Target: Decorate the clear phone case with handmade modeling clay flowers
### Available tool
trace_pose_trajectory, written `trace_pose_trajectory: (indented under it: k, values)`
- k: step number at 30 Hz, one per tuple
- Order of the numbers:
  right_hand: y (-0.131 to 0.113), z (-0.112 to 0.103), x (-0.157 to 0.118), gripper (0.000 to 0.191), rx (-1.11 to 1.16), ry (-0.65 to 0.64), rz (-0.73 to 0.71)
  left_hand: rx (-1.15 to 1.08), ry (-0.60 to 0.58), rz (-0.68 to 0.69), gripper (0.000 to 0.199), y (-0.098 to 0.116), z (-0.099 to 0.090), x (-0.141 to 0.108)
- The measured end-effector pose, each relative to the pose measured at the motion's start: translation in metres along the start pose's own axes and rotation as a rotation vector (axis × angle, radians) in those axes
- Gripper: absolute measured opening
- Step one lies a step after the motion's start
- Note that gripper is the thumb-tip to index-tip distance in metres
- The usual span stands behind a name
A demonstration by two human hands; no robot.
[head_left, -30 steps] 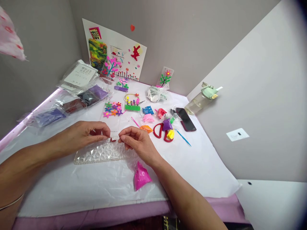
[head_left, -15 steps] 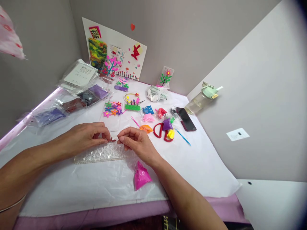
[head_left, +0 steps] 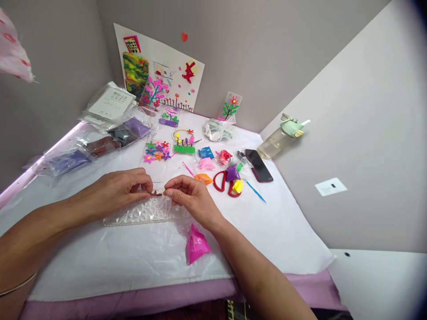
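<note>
My left hand point(head_left: 125, 189) is closed in a pinch on a small reddish-brown clay piece point(head_left: 156, 193), which sticks out past the fingertips. Facing it from the right, my right hand point(head_left: 193, 198) has thumb and forefinger pressed together; whatever they hold is too small to name. A narrow gap separates the two sets of fingertips. Both hands are over the far edge of a clear board with a faceted pattern point(head_left: 142, 212). A bag of bright pink clay point(head_left: 196, 246) lies nearer me, below my right wrist.
Red-handled scissors point(head_left: 219, 182) lie under small clay bags, beside a blue stick tool point(head_left: 256, 192) and a phone point(head_left: 259, 166). Clay flower pieces point(head_left: 184, 150) stand farther back. Larger clay packets point(head_left: 102, 146) line the left edge; a water bottle point(head_left: 276, 140) leans at the right wall.
My right fingertips have shifted very slightly up and away from me. My left hand keeps its pinch on the clay piece, almost unmoved.
</note>
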State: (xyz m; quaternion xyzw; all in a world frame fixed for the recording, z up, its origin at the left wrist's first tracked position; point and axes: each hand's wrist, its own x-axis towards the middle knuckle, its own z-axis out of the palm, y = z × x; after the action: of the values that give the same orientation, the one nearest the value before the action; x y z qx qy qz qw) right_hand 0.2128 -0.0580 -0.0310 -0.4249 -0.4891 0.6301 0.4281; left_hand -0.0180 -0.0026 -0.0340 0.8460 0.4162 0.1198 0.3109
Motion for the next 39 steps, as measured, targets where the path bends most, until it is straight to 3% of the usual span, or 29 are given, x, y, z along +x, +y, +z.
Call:
trace_pose_trajectory:
  k: [9, 18, 23, 33, 39]
  values:
    - [0.000, -0.002, 0.000, 0.017, -0.078, 0.069, 0.009, -0.042, 0.066, -0.020, 0.026, -0.008, 0.002, 0.001]
    - [0.003, -0.001, 0.001, 0.030, 0.088, 0.019, 0.033, -0.029, 0.019, 0.025, 0.024, -0.013, -0.006, 0.001]
    - [0.002, 0.000, 0.001, 0.022, 0.047, 0.031, 0.004, -0.163, 0.163, 0.050, 0.027, -0.002, -0.001, -0.001]
    - [0.002, 0.001, 0.001, 0.026, 0.066, 0.015, 0.035, -0.195, 0.198, 0.240, 0.014, 0.027, 0.020, -0.006]
    - [0.001, 0.001, 0.001, 0.035, 0.084, 0.022, 0.038, -0.171, 0.192, 0.202, 0.014, 0.030, 0.020, -0.006]
